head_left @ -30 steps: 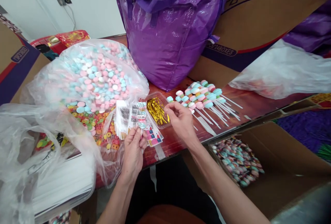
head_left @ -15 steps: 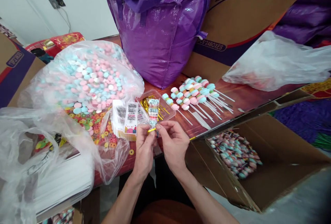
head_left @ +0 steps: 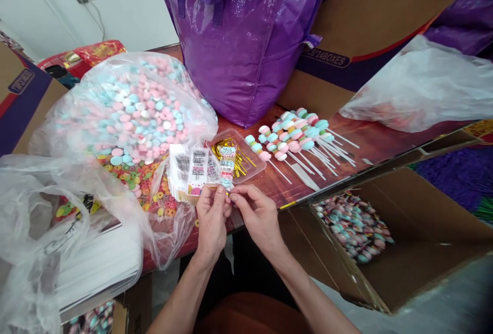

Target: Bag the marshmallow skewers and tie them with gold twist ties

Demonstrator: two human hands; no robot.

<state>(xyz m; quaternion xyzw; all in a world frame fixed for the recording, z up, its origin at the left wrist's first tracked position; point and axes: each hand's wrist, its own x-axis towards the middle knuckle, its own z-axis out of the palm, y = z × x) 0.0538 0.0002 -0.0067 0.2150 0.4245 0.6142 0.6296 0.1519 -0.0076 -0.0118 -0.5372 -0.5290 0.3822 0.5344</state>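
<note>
A wrapped candy lollipop (head_left: 227,160) in a printed clear bag points away from me, its gathered neck between my fingertips. My left hand (head_left: 211,218) is closed, with thumb and forefinger pinching at that neck. Closed as well, my right hand (head_left: 259,217) pinches a gold twist tie (head_left: 228,193) there; only a glint of the tie shows. Just beyond, more gold twist ties (head_left: 241,162) lie in a clear plastic tray (head_left: 257,170). Left of the tray stands a stack of printed bags (head_left: 198,169). Several unwrapped candy lollipops (head_left: 295,136) with white sticks lie to the right.
A clear bag of pastel candies (head_left: 134,103) and loose ring candies (head_left: 154,185) spread at left. Behind stands a purple bag (head_left: 242,41). An open carton (head_left: 423,252) with wrapped lollipops (head_left: 354,226) sits below the table's right edge. A white plastic bag (head_left: 419,92) lies far right.
My fingers have closed in around the lollipop's neck, and the gold twist tie, plain across it before, is now mostly hidden. The view has shifted slightly.
</note>
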